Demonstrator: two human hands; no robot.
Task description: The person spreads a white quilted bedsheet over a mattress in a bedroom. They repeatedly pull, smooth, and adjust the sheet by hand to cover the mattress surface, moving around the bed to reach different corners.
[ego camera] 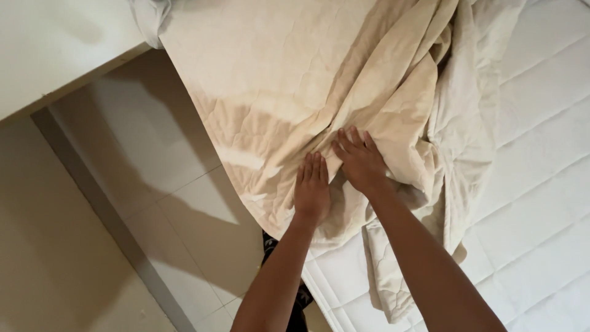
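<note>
Both hands lie flat with fingers spread, grasping nothing, the left hand [311, 187] just beside the right hand [359, 161], on the cream quilt [276, 80] bunched at the white mattress's [541, 154] near corner and overhanging the tiled floor [153, 246].

My left hand [311, 187] and right hand [359, 161] lie flat, side by side, on a blanket [276, 80] spread over the corner of a mattress [541, 184]. The right hand sits slightly ahead of the left, the two just beside each other. The blanket hangs off the mattress edge to my left, above the floor [184, 215]; to my right it bunches in folds, with bare mattress beyond. A wall [55, 49] stands at far left, behind the floor. My forearms reach in from below.
</note>
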